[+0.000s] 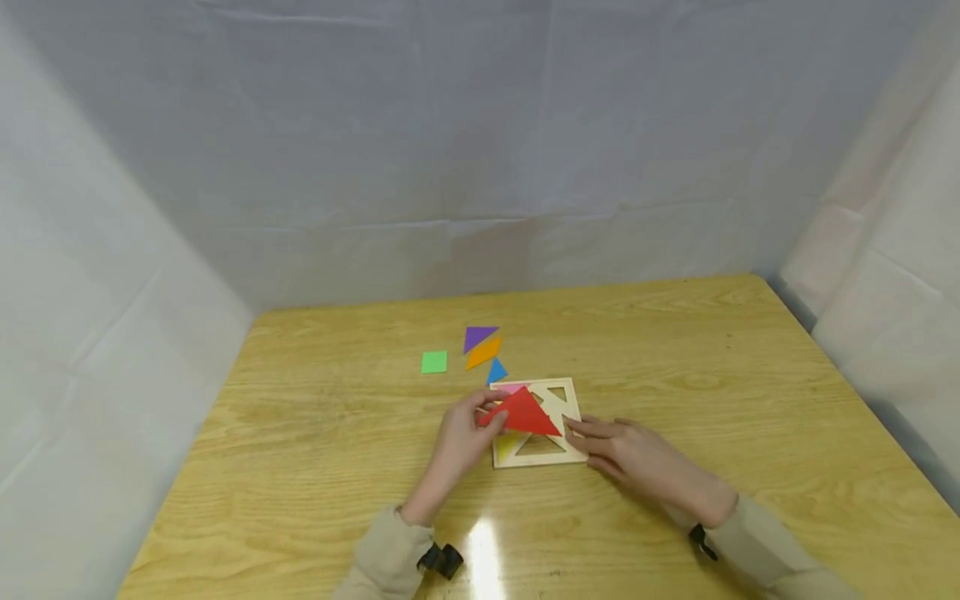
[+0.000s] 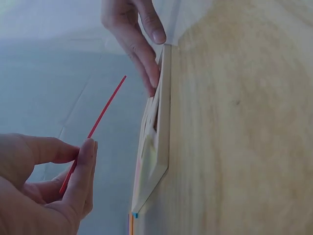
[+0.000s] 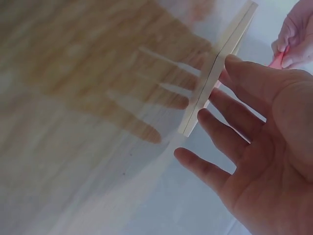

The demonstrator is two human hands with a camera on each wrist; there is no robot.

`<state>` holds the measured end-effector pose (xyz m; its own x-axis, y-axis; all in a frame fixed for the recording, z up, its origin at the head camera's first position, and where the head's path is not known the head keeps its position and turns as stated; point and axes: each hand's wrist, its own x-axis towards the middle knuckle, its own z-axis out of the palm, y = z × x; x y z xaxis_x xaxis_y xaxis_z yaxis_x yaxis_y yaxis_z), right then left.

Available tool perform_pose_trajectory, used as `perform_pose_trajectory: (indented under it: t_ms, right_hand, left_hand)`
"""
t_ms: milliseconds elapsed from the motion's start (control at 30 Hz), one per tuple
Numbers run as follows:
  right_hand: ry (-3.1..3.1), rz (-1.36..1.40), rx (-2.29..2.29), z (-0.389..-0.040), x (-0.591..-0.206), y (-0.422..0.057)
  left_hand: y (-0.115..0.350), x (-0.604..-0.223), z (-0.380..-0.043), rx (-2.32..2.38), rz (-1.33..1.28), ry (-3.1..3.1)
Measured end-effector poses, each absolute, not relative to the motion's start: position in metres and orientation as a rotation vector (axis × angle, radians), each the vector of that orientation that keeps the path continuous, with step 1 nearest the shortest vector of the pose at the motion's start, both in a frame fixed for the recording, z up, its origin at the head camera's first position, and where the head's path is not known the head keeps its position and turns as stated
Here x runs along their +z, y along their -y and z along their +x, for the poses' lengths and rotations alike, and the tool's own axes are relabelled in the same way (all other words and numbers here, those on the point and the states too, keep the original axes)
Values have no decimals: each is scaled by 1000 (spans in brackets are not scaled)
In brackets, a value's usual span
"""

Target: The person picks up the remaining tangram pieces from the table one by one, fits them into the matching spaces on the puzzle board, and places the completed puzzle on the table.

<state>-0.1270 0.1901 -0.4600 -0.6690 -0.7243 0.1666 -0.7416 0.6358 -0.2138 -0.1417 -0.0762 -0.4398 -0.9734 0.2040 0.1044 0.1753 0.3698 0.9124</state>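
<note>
I pinch a flat red triangle [image 1: 527, 414] between the thumb and fingers of my left hand [image 1: 459, 429], tilted and apart above a pale wooden puzzle tray [image 1: 558, 408]. My right hand [image 1: 637, 456] holds nothing, its fingers nearly straight against the tray's right edge. Near my left fingers, a yellow piece [image 1: 505, 447] and a pink piece [image 1: 512, 387] sit in the tray. Beyond those fingers, a small blue triangle [image 1: 497, 370], an orange parallelogram [image 1: 483, 353], a light green square [image 1: 434, 362] and a purple triangle [image 1: 477, 336] lie on the wood-grained desk [image 1: 337, 425].
</note>
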Motion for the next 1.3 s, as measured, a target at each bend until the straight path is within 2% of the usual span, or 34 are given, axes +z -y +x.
perform_pose_trajectory:
  t_ms: [433, 1300]
  right_hand:
    - [2780, 1239, 424, -127, -459, -190]
    - [2810, 1236, 393, -128, -458, -189]
  left_hand:
    - [64, -450, -131, 1532, 279, -2586]
    - [60, -450, -134, 1030, 467, -2893]
